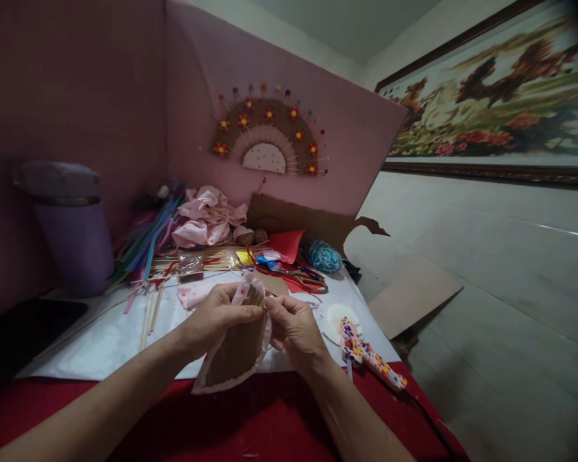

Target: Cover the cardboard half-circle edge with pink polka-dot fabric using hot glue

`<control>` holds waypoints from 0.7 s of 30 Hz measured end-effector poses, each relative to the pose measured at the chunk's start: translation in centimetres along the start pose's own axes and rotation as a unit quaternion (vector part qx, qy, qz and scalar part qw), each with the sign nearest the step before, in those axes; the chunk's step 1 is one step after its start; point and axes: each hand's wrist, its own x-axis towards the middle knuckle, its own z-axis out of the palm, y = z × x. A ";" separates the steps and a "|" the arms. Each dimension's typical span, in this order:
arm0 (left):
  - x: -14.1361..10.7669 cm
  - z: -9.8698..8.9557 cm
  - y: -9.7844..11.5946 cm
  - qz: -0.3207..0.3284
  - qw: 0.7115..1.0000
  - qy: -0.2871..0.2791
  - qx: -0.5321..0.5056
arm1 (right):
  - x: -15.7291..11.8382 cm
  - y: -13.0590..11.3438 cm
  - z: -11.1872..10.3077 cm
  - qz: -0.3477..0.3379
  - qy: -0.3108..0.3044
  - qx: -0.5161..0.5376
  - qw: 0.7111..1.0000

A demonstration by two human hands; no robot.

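Note:
Between my hands is a half-round cardboard piece [238,343], its rim wrapped in pale pink dotted fabric and its bare brown side toward me. My left hand [216,317] grips the upper left part, thumb lying across the cardboard. With thumb and fingers closed, my right hand [293,324] pinches the fabric edge on the right; whether something small is in that pinch is hidden. A glue gun [373,359] with a flower-patterned cover lies to the right of my right hand, its nozzle end near a round white pad [336,321].
Behind my hands lie scissors [311,280], blue yarn [324,255], red sheets [289,242], crumpled pink fabric [207,215] and thin sticks [157,308]. A purple tumbler [74,237] stands left. A decorated cardboard arch [270,115] hangs on the pink board [356,141].

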 end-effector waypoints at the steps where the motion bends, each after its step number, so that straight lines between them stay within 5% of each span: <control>1: 0.0 0.0 0.0 0.002 1.000 0.002 0.004 | 0.0 0.2 0.0 -0.015 0.007 -0.018 1.000; 7: 0.2 -0.3 -0.5 0.010 0.994 0.089 0.067 | -0.1 1.0 0.3 -0.112 0.057 -0.159 0.979; 13: 0.4 -0.4 -0.9 0.009 0.993 0.095 0.068 | -0.4 1.5 0.1 -0.220 0.101 -0.323 0.915; 21: 0.4 -0.2 -0.2 0.005 0.996 0.078 0.029 | -0.5 1.0 0.6 -0.110 0.060 -0.154 0.980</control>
